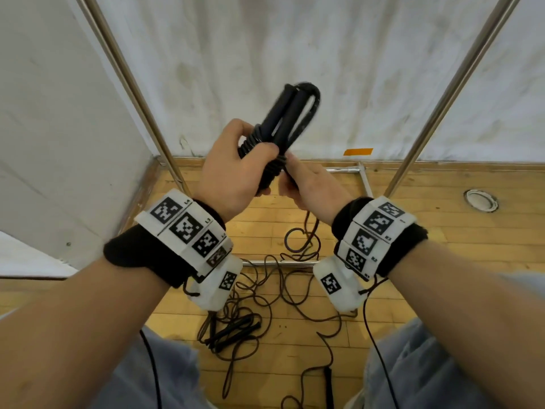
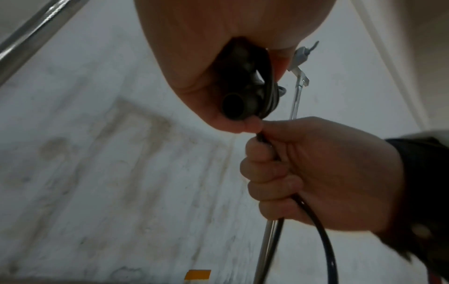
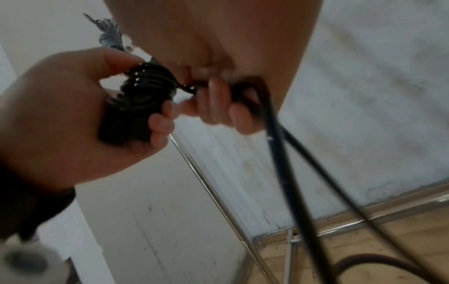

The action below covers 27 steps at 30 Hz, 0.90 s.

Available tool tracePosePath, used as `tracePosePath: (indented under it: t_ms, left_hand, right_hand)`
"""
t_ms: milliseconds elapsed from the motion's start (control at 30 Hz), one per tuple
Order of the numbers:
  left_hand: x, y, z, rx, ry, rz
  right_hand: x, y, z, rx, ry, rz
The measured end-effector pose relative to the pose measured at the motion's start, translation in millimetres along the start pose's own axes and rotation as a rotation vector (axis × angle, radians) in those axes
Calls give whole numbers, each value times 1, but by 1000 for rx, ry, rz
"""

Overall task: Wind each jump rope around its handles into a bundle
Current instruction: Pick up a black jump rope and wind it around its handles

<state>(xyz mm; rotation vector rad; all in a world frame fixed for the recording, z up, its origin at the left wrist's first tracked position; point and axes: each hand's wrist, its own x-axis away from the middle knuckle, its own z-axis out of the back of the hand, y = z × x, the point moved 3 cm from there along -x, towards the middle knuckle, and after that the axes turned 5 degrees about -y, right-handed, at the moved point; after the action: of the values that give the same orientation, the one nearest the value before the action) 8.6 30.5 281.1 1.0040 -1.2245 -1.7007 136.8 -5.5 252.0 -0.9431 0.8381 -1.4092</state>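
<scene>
My left hand (image 1: 236, 169) grips two black jump rope handles (image 1: 290, 113) held side by side, with several turns of black rope coiled round their lower part (image 3: 143, 90). The handle ends point up and away in the head view. My right hand (image 1: 309, 184) sits just right of the coil, fingers curled round the loose rope (image 2: 323, 230) close to the last turn. From that hand the rope hangs down to the floor. In the left wrist view the handle butt (image 2: 234, 104) shows under my left palm (image 2: 206, 57).
More dark rope (image 1: 280, 278) lies in loose tangled loops on the wooden floor between my knees, with another pair of black handles (image 1: 236, 327) among it. Chrome frame poles (image 1: 132, 84) rise left and right. White walls stand ahead and to the left.
</scene>
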Motion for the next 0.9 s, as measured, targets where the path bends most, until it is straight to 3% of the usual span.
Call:
tracePosePath:
  t_ms: [133,267,333,433,500,633,700,900]
  left_hand:
    - [-7,3,0,33,20,-21]
    - [-6,3,-6,1,-65,-57]
    - [-5,3,-8,-23,-104,-76]
    - [-6,4,-5,-105,-116,-95]
    - [-10,4,3,-86,-116,-81]
    - [-17,3,23,-112,-64,-54]
    - [-18,-2,28,-244,-69,-58]
    - [-21,-23,36,-711,-116,-64]
  right_hand:
    - [1,1,-4,158,156,114]
    - [-2,8,1,339,167,58]
    - [-4,8,-1,154,71,5]
    - [-1,4,-14,-351,-113,-41]
    - [1,4,-14,-462,-113,-90]
    - [0,9,-7,-18,2,-30]
    - [1,8,-8,185,27,41]
    - [4,4,-4,410,-7,71]
